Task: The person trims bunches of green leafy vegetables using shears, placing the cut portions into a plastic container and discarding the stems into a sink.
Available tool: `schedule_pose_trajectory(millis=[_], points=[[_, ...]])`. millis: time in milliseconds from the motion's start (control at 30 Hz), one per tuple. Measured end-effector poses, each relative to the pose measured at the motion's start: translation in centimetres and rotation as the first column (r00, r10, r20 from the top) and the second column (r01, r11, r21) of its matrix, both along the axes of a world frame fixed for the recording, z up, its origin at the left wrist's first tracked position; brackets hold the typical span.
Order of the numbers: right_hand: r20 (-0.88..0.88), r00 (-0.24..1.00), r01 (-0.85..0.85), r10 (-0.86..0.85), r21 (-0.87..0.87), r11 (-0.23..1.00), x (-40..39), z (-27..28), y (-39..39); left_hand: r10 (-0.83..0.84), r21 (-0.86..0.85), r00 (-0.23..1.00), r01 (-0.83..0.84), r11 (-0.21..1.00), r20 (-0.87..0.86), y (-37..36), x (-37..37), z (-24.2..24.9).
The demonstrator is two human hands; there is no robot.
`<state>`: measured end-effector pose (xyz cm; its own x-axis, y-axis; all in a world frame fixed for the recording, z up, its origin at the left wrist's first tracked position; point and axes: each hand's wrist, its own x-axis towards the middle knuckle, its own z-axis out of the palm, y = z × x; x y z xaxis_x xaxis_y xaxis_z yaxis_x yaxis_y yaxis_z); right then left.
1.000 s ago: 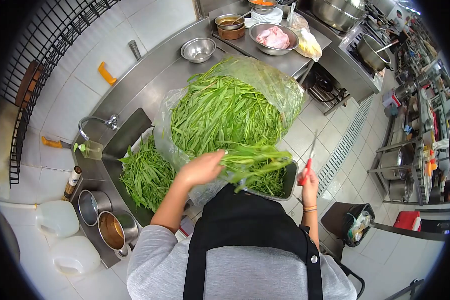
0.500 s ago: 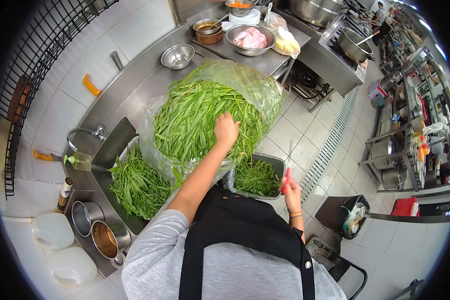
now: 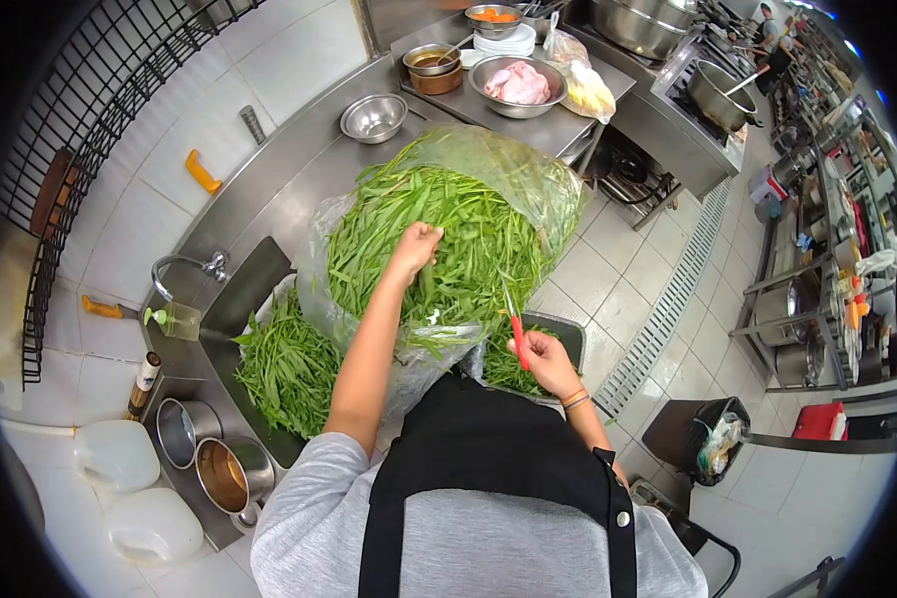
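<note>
A large heap of long-stemmed leafy greens (image 3: 468,214) lies in an open clear plastic bag (image 3: 538,164) at the sink counter. Over the left part of this heap, my left hand (image 3: 416,249) is closed with fingertips pinched on some of the greens. My right hand (image 3: 546,361) grips a red-handled knife (image 3: 517,334), its thin blade pointing up and away from me at the near right edge of the bag. Below that hand stands a dark bin (image 3: 566,329) of cut greens (image 3: 508,364), partly hidden by the knife hand and my apron.
More greens (image 3: 291,364) fill the sink (image 3: 231,299) on the left, beside a faucet (image 3: 214,265) and soap bottle (image 3: 176,319). Metal pots (image 3: 231,473) stand near left. A bowl of raw meat (image 3: 518,85) sits at the back. A waste bin (image 3: 703,439) stands on the right floor.
My left hand has moved left and back off the middle of the heap. The right hand has brought the knife inward and up, from beside the bin to the bag's edge.
</note>
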<state>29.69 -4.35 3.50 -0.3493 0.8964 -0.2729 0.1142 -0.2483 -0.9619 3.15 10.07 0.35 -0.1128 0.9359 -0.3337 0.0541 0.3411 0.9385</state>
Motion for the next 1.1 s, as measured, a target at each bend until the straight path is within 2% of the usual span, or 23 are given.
schedule_pose_trajectory(millis=[33,100,167,233,267,300,367,400,433,500,533,600,633,700,767,833,900,967,1033,1067,1100], points=[[-0.003,1.0,-0.007,0.007,-0.003,1.0,-0.5,0.0,0.4,0.007,-0.003,1.0,-0.007,1.0,-0.003,-0.9,-0.5,0.3],[-0.051,0.996,-0.075,0.072,-0.049,0.996,-1.7,-0.2,1.3,-0.051,-0.023,0.979,0.057,0.998,0.198,-2.5,-1.6,0.9],[-0.107,0.986,-0.137,0.131,-0.056,0.989,-2.7,-0.5,2.5,-0.059,0.001,0.979,0.06,0.998,0.197,-3.8,-1.7,1.3],[-0.254,0.952,-0.247,0.171,-0.309,0.918,-3.7,0.1,3.4,-0.035,0.067,0.977,0.021,0.998,0.211,-4.5,-1.4,1.1],[-0.293,0.938,-0.282,0.185,-0.335,0.899,-4.3,0.0,3.7,-0.006,0.084,0.986,-0.008,0.996,0.165,-4.9,-1.0,1.0],[-0.292,0.937,-0.288,0.192,-0.334,0.897,-4.6,-0.4,4.1,0.001,0.086,0.986,-0.015,0.996,0.166,-5.3,-0.6,0.9],[-0.24,0.94,-0.32,0.241,-0.383,0.866,-5.0,-1.0,4.6,0.017,0.143,0.999,-0.022,0.99,0.034,-6.4,0.4,0.6],[-0.237,0.949,-0.287,0.206,-0.385,0.877,-5.4,-1.0,4.6,0.046,0.196,0.999,-0.05,0.979,0.023,-6.8,0.9,0.5],[-0.234,0.948,-0.293,0.215,-0.384,0.875,-5.4,-1.1,4.6,0.122,0.192,0.984,-0.146,0.971,0.131,-7.3,1.3,-0.1],[-0.204,0.952,-0.294,0.229,-0.402,0.867,-5.4,-1.3,4.5,0.218,0.189,0.968,-0.239,0.953,0.121,-8.5,2.2,-0.5],[-0.201,0.952,-0.296,0.232,-0.403,0.866,-5.5,-1.4,4.3,0.222,0.188,0.967,-0.242,0.952,0.124,-8.8,2.4,-1.1],[-0.191,0.974,-0.192,0.121,-0.419,0.888,-5.8,-1.6,3.9,0.07,0.242,0.986,-0.105,0.965,0.152,-9.3,2.6,-2.4],[-0.188,0.975,-0.191,0.12,-0.423,0.886,-5.7,-2.0,3.9,0.071,0.237,0.985,-0.107,0.966,0.156,-9.5,2.7,-2.6],[-0.071,0.981,-0.193,0.179,-0.309,0.932,-5.5,-3.0,4.3,0.101,0.23,0.99,-0.122,0.966,0.101,-9.7,2.5,-2.4],[-0.099,0.983,-0.179,0.153,-0.358,0.916,-5.0,-3.1,4.4,0.126,0.214,0.98,-0.158,0.964,0.154,-9.6,1.7,-1.7],[-0.098,0.99,-0.129,0.1,-0.357,0.925,-4.7,-3.3,4.3,0.458,0.225,0.832,-0.534,0.815,0.313,-8.9,0.5,-0.5],[-0.067,0.993,-0.116,0.099,-0.35,0.929,-4.5,-3.2,4.3,0.628,0.251,0.659,-0.746,0.617,0.414,-8.7,-1.1,1.6],[-0.035,0.995,-0.099,0.093,-0.34,0.935,-4.5,-2.7,4.6,0.704,0.266,0.531,-0.847,0.461,0.472,-8.8,-3.1,4.8],[-0.026,0.991,-0.135,0.133,-0.281,0.95,-5.0,-2.1,4.6,0.795,0.626,0.569,-0.702,0.34,0.208,-8.9,-5.9,6.5],[-0.027,0.991,-0.136,0.134,-0.283,0.949,-5.1,-2.1,4.8,0.796,0.626,0.569,-0.702,0.34,0.206,-9.0,-6.1,7.3],[-0.006,0.987,-0.153,0.159,-0.305,0.94,-5.4,-2.3,5.1,0.812,0.729,0.583,-0.537,0.425,-0.044,-9.3,-6.2,9.1]])
